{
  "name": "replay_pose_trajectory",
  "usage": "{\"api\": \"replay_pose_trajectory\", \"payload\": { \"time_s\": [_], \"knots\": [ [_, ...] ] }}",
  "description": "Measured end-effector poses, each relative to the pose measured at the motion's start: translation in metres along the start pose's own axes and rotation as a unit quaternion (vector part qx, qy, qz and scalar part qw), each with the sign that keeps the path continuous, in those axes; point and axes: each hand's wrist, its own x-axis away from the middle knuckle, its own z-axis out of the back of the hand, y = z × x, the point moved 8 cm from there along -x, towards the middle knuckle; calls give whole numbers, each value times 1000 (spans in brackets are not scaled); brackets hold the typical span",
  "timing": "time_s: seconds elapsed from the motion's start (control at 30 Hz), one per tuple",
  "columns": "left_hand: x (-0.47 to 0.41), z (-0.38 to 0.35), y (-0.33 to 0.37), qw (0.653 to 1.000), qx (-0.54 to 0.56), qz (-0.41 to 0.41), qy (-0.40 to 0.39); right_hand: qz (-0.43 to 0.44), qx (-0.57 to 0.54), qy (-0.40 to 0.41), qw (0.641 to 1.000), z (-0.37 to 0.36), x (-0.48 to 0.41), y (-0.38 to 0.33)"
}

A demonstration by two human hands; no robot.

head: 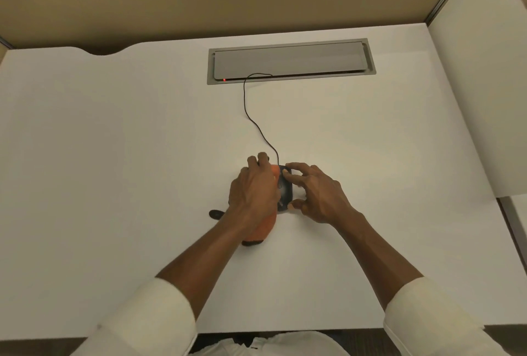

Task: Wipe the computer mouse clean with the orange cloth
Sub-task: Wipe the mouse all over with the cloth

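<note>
While the right hand [316, 193] pins the black computer mouse [285, 191] on the white desk [114, 156], fingers spread over its front and thumb at its rear, the left hand [253, 190] presses the orange cloth [263, 227] against its left side with fingers close together. Short firm strokes would suit, clear of the cable [251, 110].

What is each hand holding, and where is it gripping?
Right hand pinches the mouse by its right side, front and rear. Left hand presses the cloth on its left side.

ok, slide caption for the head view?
Left hand presses orange cloth against wired mouse; right hand steadies it.
</note>
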Motion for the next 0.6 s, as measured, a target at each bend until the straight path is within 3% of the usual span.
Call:
{"api": "replay_pose_trajectory", "payload": {
  "time_s": [0.23,0.6],
  "knots": [
    [-22,0,-4,999,14,-22,30,0,-6,7,1000,0,0,1],
    [64,-17,4,988,132,34,68,16,-43,16,999,-2,1,8]
  ]
}}
